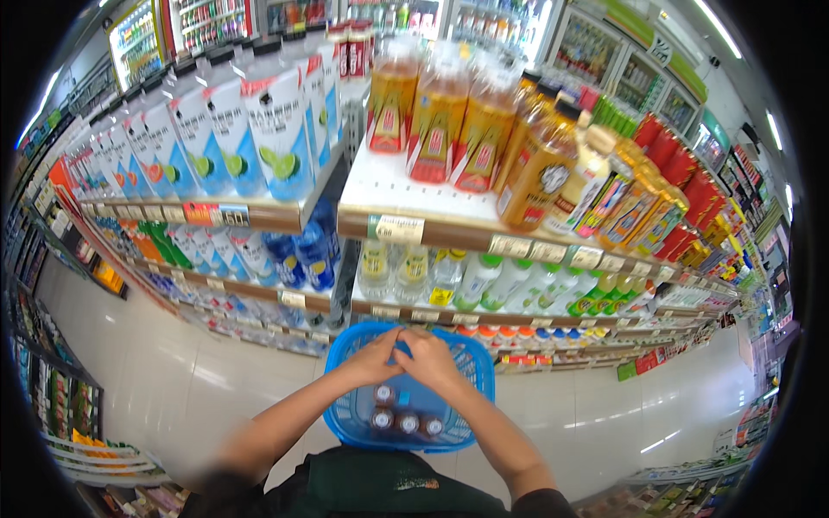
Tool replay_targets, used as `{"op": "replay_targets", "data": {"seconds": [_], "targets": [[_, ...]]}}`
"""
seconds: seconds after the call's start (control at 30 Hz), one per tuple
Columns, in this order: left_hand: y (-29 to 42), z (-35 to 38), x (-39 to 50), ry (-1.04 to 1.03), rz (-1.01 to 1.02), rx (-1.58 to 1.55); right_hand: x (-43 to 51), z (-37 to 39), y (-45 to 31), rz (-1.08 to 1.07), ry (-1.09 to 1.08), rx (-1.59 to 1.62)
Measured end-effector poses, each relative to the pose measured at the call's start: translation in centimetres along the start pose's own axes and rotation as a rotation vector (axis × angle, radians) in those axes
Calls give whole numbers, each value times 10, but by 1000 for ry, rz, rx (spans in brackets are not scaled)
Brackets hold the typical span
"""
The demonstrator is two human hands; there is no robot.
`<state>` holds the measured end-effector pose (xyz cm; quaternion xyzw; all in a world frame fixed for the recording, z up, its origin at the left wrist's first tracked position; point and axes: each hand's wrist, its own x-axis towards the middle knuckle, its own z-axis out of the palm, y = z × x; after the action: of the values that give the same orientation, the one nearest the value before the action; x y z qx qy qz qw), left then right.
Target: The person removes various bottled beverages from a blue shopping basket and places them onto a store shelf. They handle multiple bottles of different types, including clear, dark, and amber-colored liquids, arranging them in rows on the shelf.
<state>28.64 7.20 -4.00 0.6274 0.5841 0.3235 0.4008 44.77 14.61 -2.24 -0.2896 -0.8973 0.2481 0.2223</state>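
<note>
A blue plastic shopping basket (pixel 487 388) is in front of my body. My left hand (pixel 377 360) and my right hand (pixel 427 357) meet above its far half, fingers bent and touching or nearly touching. Whether a basket handle lies under the fingers cannot be seen. Several dark bottles or jars with pale round marks on their tops (pixel 408 423) stand in the near left part of the basket. Beyond the basket, bottles of amber drink (pixel 438 123) stand on the upper white shelf (pixel 388 188), and clear and green-capped bottles (pixel 480 281) fill the shelf below.
White drink pouches with lime pictures (pixel 275 136) line the upper left shelf, with blue bottles (pixel 314 256) beneath. Boxed drinks (pixel 635 207) and red packs (pixel 703 188) continue to the right. Glass-door coolers (pixel 499 29) stand behind. Tiled floor (pixel 168 382) shows beside the basket; lower racks (pixel 71 401) stand left.
</note>
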Motion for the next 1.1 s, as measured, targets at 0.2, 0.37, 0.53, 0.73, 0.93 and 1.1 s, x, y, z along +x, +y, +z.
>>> {"op": "replay_targets", "data": {"seconds": [0.2,0.37,0.53,0.73,0.93,1.1], "targets": [[177,-112,38,329,517,-119,98,-180,-90,-336,558,-20],[224,-186,106,646,536,129,195,-243,-111,-296,640,-124],[218,-220,172,621,323,-27,241,-266,-104,-96,515,-312],[226,-210,166,480,354,-68,222,-260,-113,-101,475,-311],[212,-192,158,560,647,-89,179,-247,-123,-264,584,-234],[230,-180,136,735,802,254,167,-256,-120,-311,613,-211]]}}
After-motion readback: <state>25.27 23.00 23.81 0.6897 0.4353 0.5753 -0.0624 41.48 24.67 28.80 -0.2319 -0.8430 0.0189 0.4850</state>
